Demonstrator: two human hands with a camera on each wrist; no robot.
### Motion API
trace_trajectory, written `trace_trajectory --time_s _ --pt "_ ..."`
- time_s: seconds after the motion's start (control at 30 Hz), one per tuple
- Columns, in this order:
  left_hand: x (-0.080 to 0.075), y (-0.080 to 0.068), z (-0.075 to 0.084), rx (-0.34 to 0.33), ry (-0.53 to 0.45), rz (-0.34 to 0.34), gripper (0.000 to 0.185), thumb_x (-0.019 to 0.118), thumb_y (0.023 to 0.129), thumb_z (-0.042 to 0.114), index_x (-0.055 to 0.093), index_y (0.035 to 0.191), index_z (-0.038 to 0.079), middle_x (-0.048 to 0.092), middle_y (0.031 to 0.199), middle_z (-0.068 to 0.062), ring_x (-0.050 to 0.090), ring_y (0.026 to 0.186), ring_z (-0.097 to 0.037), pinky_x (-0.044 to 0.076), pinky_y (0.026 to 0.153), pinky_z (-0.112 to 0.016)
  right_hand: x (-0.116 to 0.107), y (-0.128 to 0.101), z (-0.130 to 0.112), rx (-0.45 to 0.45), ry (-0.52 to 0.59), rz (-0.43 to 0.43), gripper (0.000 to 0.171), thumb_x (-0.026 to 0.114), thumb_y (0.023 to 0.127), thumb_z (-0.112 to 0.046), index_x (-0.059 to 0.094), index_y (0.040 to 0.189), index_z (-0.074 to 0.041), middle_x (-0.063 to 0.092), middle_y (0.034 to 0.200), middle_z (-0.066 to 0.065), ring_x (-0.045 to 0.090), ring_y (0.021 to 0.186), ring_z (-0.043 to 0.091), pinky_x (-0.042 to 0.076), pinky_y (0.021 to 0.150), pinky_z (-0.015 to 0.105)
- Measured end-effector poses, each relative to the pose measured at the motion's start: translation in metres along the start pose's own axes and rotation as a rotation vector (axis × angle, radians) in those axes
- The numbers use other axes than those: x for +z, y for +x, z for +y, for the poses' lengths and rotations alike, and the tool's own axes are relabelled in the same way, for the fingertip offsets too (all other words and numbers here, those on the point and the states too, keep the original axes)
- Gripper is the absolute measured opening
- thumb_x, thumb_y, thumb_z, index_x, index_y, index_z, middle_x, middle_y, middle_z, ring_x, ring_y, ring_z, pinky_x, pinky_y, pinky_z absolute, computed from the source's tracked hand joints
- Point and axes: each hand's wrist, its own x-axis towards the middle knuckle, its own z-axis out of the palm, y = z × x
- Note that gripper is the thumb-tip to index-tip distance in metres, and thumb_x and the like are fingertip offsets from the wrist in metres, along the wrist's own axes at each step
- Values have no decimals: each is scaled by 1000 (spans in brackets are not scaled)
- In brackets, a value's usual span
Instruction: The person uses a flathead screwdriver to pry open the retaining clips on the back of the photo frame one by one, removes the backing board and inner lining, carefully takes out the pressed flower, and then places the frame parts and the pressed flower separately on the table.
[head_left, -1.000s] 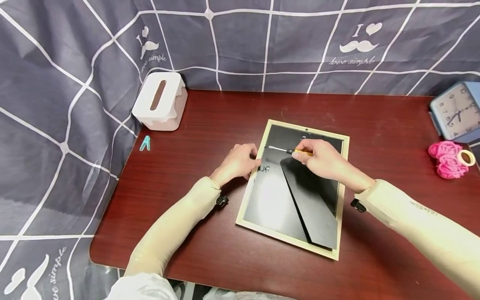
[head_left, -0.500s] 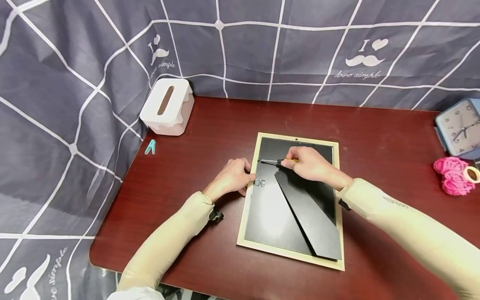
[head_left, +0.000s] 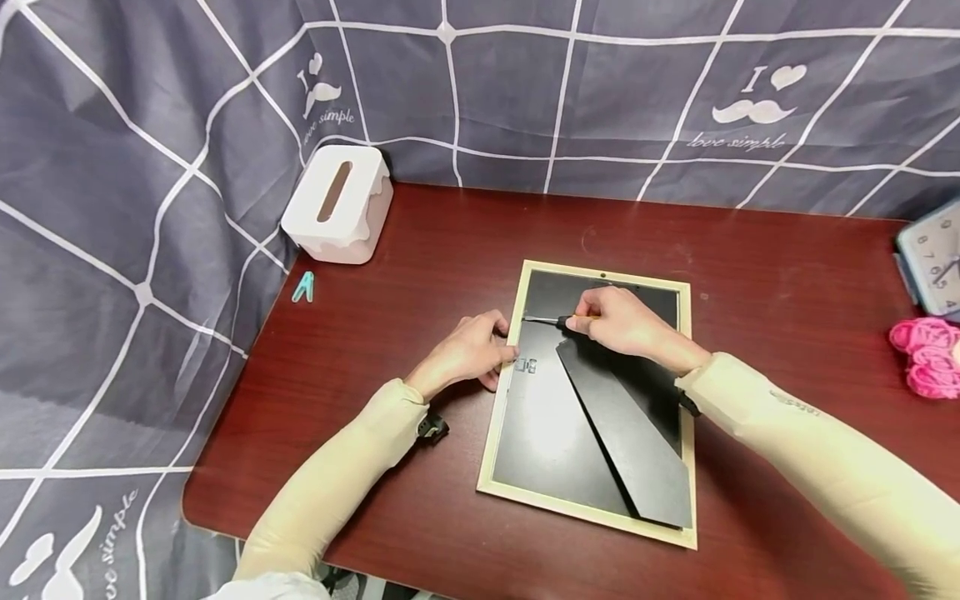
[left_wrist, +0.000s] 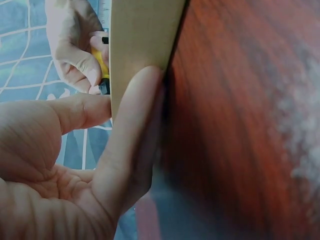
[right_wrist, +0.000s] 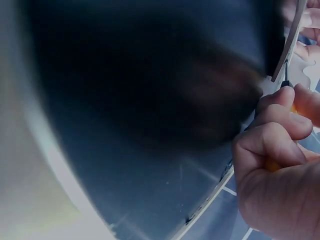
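"Where's the frame (head_left: 585, 512)?"

"Lying on the red-brown table (head_left: 420, 250), toward four o'clock from the middle of the head view."

"And the hands?"

"Left hand (head_left: 471, 348) at the frame's ten o'clock, thumb and finger gripping its edge. Right hand (head_left: 622, 321), near one o'clock, pinches a screwdriver (head_left: 564, 322) (yellow handle, mostly hidden) pointing to nine; whether its tip touches the rim, I can't tell."

"That black flap (head_left: 626, 433)?"

"Slants down to the frame's five o'clock."
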Motion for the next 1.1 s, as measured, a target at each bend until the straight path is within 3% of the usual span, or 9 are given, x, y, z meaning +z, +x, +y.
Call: trace_trajectory --time_s 0.33,0.63,0.97,1.1 --pt "-1 2 -2 6 -49 -22 24 71 103 9 58 122 1 76 79 -16 73 54 -16 70 57 -37 -4 0 -4 5 -4 -21 19 70 100 -25 69 84 -14 62 66 -4 57 70 15 44 69 30" --pt "-1 3 -5 41 -76 -56 25 70 103 9 55 122 0 75 78 -15 73 55 -17 71 58 -37 -9 -2 -10 73 -22 -67 20 70 103 -26 71 90 -12 63 69 -4 60 73 15 46 74 30" --pt "-6 1 -5 34 -65 -61 27 70 103 9 55 123 0 73 79 -14 73 53 -17 70 58 -36 -7 2 -13 54 -30 -67 20 70 101 -24 71 85 -12 64 67 -3 60 70 16 46 73 30" --pt "-7 1 -5 28 -70 -63 26 70 103 8 55 123 0 74 79 -14 74 54 -17 70 58 -36 -3 7 -9 4 -48 -74 26 70 101 -30 72 81 -15 62 65 -4 57 67 15 43 66 29"
